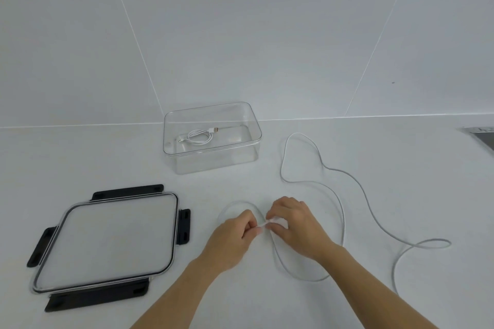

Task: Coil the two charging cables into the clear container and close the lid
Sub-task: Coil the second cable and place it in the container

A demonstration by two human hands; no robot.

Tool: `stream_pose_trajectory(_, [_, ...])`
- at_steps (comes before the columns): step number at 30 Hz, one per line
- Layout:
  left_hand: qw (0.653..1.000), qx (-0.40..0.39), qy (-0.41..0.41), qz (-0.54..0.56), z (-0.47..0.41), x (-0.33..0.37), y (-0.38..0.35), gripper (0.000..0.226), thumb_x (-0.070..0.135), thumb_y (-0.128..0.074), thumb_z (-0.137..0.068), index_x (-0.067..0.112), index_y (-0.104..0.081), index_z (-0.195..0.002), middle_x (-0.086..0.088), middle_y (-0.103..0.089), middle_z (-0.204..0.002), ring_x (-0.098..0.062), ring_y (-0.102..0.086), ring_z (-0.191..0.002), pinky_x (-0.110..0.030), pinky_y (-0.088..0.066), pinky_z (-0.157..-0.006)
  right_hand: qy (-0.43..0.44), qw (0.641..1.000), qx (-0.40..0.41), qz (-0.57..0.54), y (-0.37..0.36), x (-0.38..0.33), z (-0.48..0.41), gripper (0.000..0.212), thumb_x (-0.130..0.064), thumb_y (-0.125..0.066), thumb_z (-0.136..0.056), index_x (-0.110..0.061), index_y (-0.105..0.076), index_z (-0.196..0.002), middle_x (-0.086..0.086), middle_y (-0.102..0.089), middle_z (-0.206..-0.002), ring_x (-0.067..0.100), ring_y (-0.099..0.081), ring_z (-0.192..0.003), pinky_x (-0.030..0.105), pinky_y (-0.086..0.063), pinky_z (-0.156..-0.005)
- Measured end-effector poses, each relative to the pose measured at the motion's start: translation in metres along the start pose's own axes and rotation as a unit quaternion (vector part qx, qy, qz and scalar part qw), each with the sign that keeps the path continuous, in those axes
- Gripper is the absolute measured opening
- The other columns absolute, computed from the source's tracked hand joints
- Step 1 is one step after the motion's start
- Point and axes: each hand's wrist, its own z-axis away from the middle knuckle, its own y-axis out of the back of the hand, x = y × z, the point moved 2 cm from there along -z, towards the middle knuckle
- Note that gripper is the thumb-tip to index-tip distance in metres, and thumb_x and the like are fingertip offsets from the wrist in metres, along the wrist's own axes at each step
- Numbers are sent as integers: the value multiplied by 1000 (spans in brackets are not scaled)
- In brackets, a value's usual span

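Note:
A clear container (pixel 251 125) stands open at the back centre of the white counter. Inside it lies a short white cable (pixel 199 137), coiled, with a USB plug pointing right. A long white cable (pixel 339 172) sprawls in loose curves across the counter on the right. One small loop of it curves just left of my hands. My left hand (pixel 232 235) and my right hand (pixel 295 224) meet in front of me, both pinching the long cable near its end. The lid (pixel 107 240), clear with black latches, lies flat at the front left.
A tiled white wall rises behind the counter. A dark metallic edge (pixel 483 136), perhaps a sink or hob, shows at the far right.

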Motion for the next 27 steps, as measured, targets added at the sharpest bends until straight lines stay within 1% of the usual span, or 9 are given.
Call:
stream_pose_trajectory(4, [988, 63, 12, 140, -5, 25, 24, 16, 25, -55, -91, 15, -53, -78, 4, -52, -60, -6, -43, -52, -18, -37, -54, -21, 994, 94, -61, 19, -19, -9, 40, -25, -64, -85, -13, -55, -122, -3, -59, -104, 10, -56, -93, 26, -41, -86])
stream_pose_trajectory(10, [924, 162, 18, 347, -10, 64, 57, 15, 16, -57, -90, 5, -56, -79, 3, -52, -54, -10, -45, -50, -16, -41, -53, -121, 933, 243, -236, 38, -51, -15, 43, -23, -62, -87, -18, -42, -125, -14, -48, -115, -3, -51, -105, 6, -38, -83])
stream_pose_trajectory(12, [881, 173, 39, 440, -11, 71, 64, 13, 12, -54, -91, 6, -55, -80, 1, -51, -55, -13, -44, -51, -21, -43, -56, -136, 922, 203, -301, 42, -61, -17, 40, -26, -61, -88, -23, -42, -123, -16, -54, -112, -6, -53, -102, 9, -40, -84])
stream_pose_trajectory(15, [794, 156, 53, 585, -15, 75, 76, 16, 9, -49, -93, 8, -53, -78, -1, -48, -57, -12, -43, -49, -27, -41, -60, -115, 934, 60, -332, 39, -71, -19, 30, -35, -56, -90, -24, -51, -117, -12, -64, -104, -10, -54, -102, 12, -39, -87])
stream_pose_trajectory(19, [670, 130, 54, 729, -19, 75, 87, 18, 11, -48, -94, 9, -52, -76, 0, -49, -58, -9, -45, -47, -26, -43, -62, -83, 969, -53, -226, 22, -68, -20, 34, -48, -53, -87, -29, -55, -116, -14, -58, -118, 5, -48, -114, 22, -38, -96])
stream_pose_trajectory(21, [604, 119, 64, 785, -19, 75, 92, 20, 11, -46, -94, 8, -53, -76, 1, -49, -59, -8, -46, -48, -24, -47, -61, -77, 975, -75, -194, 17, -66, -20, 25, -44, -51, -90, -26, -58, -105, -9, -60, -111, 11, -48, -108, 24, -36, -94])
stream_pose_trajectory(23, [553, 120, 73, 821, -19, 73, 95, 21, 10, -45, -95, 8, -54, -75, 0, -50, -62, -8, -46, -49, -24, -51, -60, -57, 982, -69, -164, 16, -67, -20, 23, -35, -48, -94, -16, -58, -88, 3, -62, -94, 15, -49, -91, 19, -33, -87])
stream_pose_trajectory(25, [553, 147, 94, 814, -18, 67, 100, 21, 8, -44, -95, 7, -53, -76, -1, -50, -67, -9, -48, -56, -25, -50, -67, -35, 987, -29, -156, 19, -67, -21, 32, -27, -46, -97, -1, -53, -79, 15, -59, -79, 22, -50, -77, 27, -39, -81])
stream_pose_trajectory(27, [596, 173, 141, 771, -18, 57, 103, 18, 6, -43, -95, 5, -53, -80, -4, -53, -72, -13, -52, -65, -27, -48, -73, -21, 988, 1, -153, 24, -65, -21, 34, -25, -44, -98, 2, -51, -78, 14, -56, -74, 26, -52, -73, 39, -42, -74])
